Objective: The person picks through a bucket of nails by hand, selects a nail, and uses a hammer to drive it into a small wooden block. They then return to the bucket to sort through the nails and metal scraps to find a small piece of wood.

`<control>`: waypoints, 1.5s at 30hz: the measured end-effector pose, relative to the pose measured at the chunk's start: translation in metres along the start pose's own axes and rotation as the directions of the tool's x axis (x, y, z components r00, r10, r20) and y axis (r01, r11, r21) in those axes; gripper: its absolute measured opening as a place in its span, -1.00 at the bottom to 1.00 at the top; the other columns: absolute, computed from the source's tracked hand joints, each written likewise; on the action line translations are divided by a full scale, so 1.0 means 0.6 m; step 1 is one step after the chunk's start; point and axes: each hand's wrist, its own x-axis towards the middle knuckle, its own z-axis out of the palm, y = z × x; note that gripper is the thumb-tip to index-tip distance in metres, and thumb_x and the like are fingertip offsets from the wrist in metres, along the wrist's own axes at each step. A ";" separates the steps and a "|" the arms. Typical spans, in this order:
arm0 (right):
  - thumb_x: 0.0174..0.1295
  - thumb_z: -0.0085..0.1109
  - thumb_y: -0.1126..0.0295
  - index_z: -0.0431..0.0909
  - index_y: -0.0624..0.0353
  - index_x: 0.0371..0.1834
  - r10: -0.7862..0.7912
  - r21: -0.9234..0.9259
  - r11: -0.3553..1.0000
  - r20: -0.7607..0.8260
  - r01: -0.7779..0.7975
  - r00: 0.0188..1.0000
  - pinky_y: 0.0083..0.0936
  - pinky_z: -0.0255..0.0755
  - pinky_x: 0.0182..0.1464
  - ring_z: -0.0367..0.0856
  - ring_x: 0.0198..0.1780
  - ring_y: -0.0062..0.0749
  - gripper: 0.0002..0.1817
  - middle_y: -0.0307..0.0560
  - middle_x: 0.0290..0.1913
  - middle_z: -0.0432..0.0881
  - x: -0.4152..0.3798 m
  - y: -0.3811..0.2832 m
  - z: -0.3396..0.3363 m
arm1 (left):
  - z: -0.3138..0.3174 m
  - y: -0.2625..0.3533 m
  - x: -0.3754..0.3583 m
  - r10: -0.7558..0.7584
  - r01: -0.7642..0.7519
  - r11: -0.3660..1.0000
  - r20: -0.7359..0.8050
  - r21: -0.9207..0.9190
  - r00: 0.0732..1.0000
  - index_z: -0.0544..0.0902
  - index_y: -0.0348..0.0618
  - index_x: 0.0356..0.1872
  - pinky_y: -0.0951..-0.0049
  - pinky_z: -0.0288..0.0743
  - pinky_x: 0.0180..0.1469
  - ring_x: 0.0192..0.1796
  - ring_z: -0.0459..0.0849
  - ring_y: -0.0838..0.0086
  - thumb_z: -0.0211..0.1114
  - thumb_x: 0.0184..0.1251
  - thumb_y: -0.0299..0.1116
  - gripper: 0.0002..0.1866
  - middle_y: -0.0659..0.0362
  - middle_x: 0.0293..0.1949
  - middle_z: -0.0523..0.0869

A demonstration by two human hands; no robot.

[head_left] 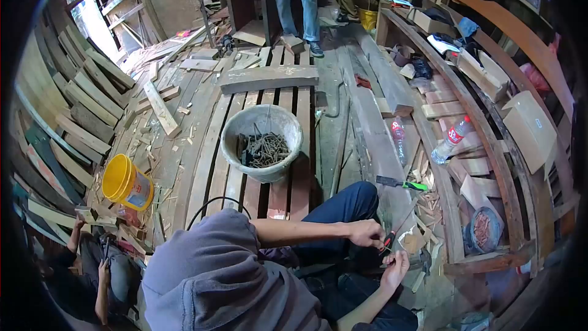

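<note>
My left hand (367, 233) is closed, its fingertips right at a tool with a red-and-black handle (387, 242). A thin shaft runs up from that handle toward the floor pieces. Just below, my right hand (395, 268) has its fingers pinched together close to the same handle; what they hold is too small to make out. Both hands are over my bent legs. A tool with a green-and-black handle (415, 186) lies on a plank beyond my knee. Small wooden sticks (430, 205) are scattered on the floor beside my hands.
A bucket of dark sticks (262, 120) stands on a slatted pallet. Nearby are a yellow bucket (127, 182), plastic bottles (450, 140), a wooden frame (490, 266) and a small bucket (484, 230). One person stands ahead (295, 0); another sits lower left (101, 270).
</note>
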 end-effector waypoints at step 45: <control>0.49 0.01 0.33 0.30 0.11 -0.41 0.101 0.019 0.994 0.157 -0.106 0.982 -0.49 0.32 -0.28 0.29 -0.40 -0.54 -0.74 -0.27 -0.46 0.28 -0.008 0.004 -0.005 | 0.005 0.015 -0.025 -0.036 0.031 0.993 0.044 0.110 0.998 0.71 -0.16 -0.33 0.11 0.55 -0.11 -0.14 0.69 0.05 0.35 0.21 -0.28 -0.83 0.03 -0.28 0.69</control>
